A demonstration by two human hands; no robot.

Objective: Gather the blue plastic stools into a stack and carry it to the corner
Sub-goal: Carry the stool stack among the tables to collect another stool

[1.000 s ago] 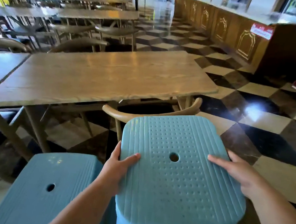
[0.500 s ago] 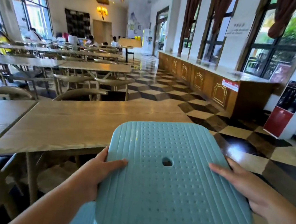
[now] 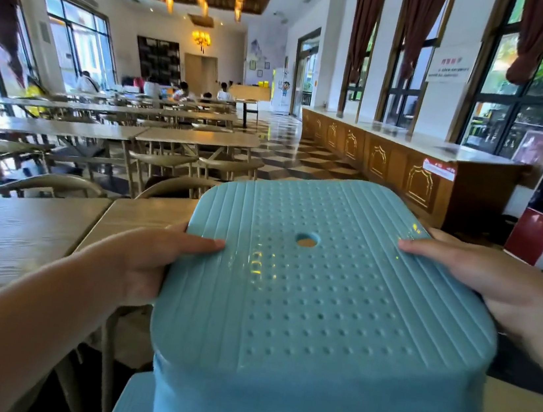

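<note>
A blue plastic stool (image 3: pixel 319 302) with a dotted, ribbed seat and a round centre hole fills the lower middle of the head view, held up close to the camera. My left hand (image 3: pixel 148 262) grips its left edge, thumb lying on the seat. My right hand (image 3: pixel 501 288) grips the right edge, thumb on top as well. The fingers of both hands are hidden under the seat. A corner of a second blue stool (image 3: pixel 133 402) shows low down, below and left of the held one.
Wooden tables (image 3: pixel 17 234) and curved-back chairs (image 3: pixel 169 185) stand to the left and ahead. A long wooden counter (image 3: pixel 406 168) runs along the right wall under tall windows. A checkered aisle (image 3: pixel 291 153) lies between them. People sit far back.
The stool has risen with both hands gripping it. The view has tilted up from the floor toward the hall, and the second stool has dropped almost out of sight.
</note>
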